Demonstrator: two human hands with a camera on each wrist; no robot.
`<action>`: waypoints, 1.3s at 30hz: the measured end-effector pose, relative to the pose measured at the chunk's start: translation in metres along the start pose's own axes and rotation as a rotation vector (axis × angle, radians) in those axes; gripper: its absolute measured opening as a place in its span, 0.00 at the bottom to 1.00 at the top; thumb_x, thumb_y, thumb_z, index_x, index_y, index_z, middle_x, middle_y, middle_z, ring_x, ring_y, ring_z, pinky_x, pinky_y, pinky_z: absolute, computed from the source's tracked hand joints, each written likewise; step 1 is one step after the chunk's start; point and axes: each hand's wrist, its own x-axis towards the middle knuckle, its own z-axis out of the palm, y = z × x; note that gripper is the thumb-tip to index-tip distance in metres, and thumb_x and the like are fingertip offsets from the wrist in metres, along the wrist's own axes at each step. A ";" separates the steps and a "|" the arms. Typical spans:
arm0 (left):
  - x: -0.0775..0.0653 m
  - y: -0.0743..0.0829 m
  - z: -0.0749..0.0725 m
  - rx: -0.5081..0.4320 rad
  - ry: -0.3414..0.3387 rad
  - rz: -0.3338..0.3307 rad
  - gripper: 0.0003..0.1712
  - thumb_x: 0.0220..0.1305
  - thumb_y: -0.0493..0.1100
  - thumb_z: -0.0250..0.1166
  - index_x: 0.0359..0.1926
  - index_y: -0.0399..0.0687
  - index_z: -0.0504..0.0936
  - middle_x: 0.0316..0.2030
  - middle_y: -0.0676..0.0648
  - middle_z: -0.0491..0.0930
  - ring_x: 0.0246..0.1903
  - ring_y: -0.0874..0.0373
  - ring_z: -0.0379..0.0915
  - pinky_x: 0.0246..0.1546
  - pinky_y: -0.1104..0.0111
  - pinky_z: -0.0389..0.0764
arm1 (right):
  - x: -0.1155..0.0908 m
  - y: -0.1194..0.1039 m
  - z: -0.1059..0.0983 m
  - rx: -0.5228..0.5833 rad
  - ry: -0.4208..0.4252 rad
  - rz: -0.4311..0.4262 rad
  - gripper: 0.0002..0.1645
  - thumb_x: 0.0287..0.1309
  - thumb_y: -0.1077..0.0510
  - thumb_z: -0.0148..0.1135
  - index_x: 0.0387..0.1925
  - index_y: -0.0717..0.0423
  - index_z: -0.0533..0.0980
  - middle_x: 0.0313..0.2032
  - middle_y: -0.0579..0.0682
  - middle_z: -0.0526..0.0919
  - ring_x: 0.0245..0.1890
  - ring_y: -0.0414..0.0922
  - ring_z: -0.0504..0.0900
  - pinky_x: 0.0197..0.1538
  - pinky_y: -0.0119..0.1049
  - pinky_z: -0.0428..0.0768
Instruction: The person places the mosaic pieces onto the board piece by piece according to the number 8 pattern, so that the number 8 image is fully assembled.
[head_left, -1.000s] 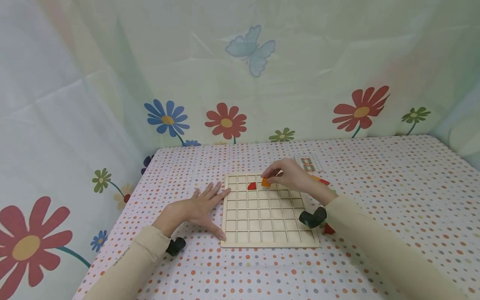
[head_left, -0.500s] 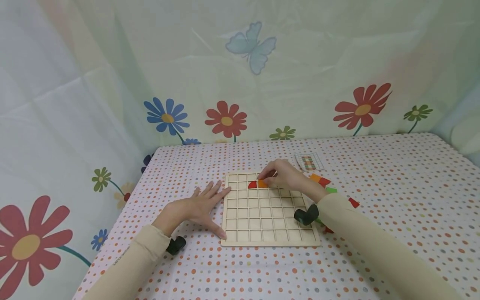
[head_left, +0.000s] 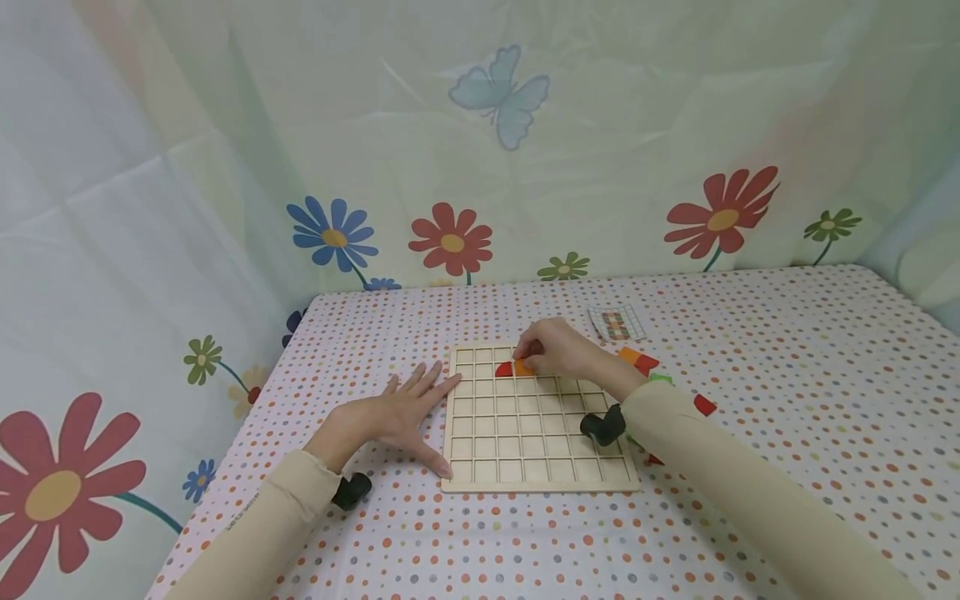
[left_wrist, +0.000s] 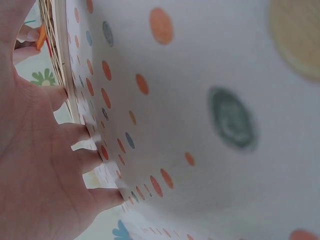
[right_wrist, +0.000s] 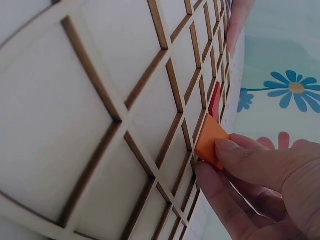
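A pale wooden grid board [head_left: 508, 447] lies on the dotted tablecloth. My right hand [head_left: 562, 350] pinches an orange square tile [right_wrist: 210, 141] between thumb and fingers, over a cell in the second row from the far edge. Directly left of that cell, a red tile with a rounded corner [head_left: 503, 370] sits in the grid. In the right wrist view the orange tile stands tilted against the grid bars. My left hand [head_left: 393, 417] lies spread at the board's left side, with the thumb at the near left corner and a fingertip at the left rim.
Right of the board lie loose orange, red and green tiles, such as a red one [head_left: 705, 405] and an orange one [head_left: 628, 356], partly hidden by the right arm. Behind them is a card [head_left: 617, 322] with a printed coloured pattern. A floral curtain [head_left: 600, 150] hangs behind the table.
My right hand has moved slightly left with the orange tile, bringing it down to the cell beside the red tile. The left hand keeps its place.
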 end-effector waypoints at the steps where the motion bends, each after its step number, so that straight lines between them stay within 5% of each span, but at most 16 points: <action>1: 0.000 0.000 0.000 0.002 0.000 0.000 0.77 0.49 0.72 0.79 0.86 0.59 0.38 0.84 0.43 0.28 0.82 0.44 0.22 0.79 0.40 0.33 | 0.000 -0.001 0.000 -0.013 -0.004 0.005 0.06 0.62 0.74 0.68 0.39 0.67 0.87 0.36 0.55 0.89 0.38 0.49 0.85 0.46 0.45 0.85; 14: -0.002 0.000 0.000 0.003 0.002 -0.001 0.77 0.49 0.72 0.79 0.86 0.59 0.38 0.84 0.44 0.27 0.82 0.45 0.22 0.79 0.40 0.35 | 0.005 -0.003 0.004 -0.078 -0.014 0.062 0.07 0.62 0.73 0.69 0.40 0.66 0.88 0.36 0.54 0.90 0.38 0.48 0.86 0.45 0.42 0.86; 27: -0.003 0.001 -0.001 0.005 0.000 0.010 0.77 0.50 0.72 0.79 0.86 0.58 0.38 0.84 0.43 0.28 0.82 0.44 0.22 0.79 0.39 0.34 | 0.006 -0.010 0.011 -0.087 0.039 -0.014 0.06 0.61 0.73 0.70 0.39 0.65 0.88 0.38 0.55 0.87 0.36 0.48 0.86 0.41 0.38 0.86; 39: -0.001 -0.001 0.001 0.008 0.001 0.007 0.78 0.49 0.72 0.78 0.86 0.59 0.37 0.84 0.44 0.27 0.82 0.45 0.21 0.79 0.39 0.34 | 0.010 -0.016 0.014 -0.103 -0.043 0.002 0.10 0.66 0.73 0.64 0.42 0.63 0.88 0.42 0.55 0.86 0.40 0.47 0.83 0.43 0.39 0.83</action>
